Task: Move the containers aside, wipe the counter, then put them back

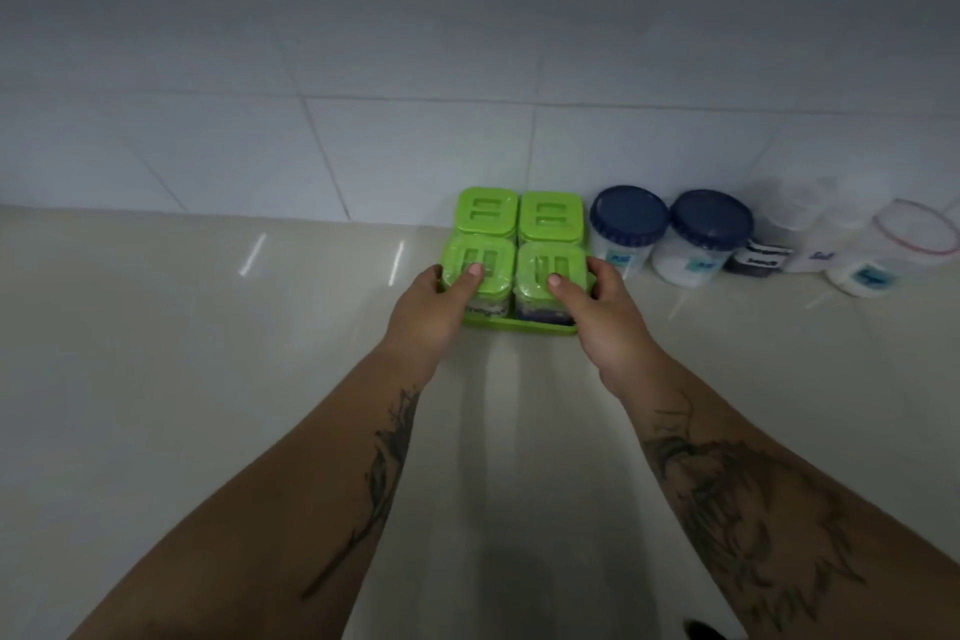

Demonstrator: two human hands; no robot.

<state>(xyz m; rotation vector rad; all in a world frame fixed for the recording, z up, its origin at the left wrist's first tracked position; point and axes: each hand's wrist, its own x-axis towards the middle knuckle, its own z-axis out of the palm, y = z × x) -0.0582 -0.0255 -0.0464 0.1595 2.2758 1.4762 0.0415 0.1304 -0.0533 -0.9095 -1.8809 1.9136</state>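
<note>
Green tray (519,326) of four green-lidded jars (519,244) sits against the wall tiles (415,146), blue-lidded tubs (670,234) just right of it; left hand (434,309) and right hand (605,314) clamp its opposite sides, thumbs pinning near lids—likely so the set moves as one.

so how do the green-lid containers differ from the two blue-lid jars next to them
The green-lid containers have square, ridged lids; the blue-lid jars have round ones. The green ones share a green tray, gripped by the left hand and right hand; the blue ones stand untouched on the counter. All sit by the wall.
</note>
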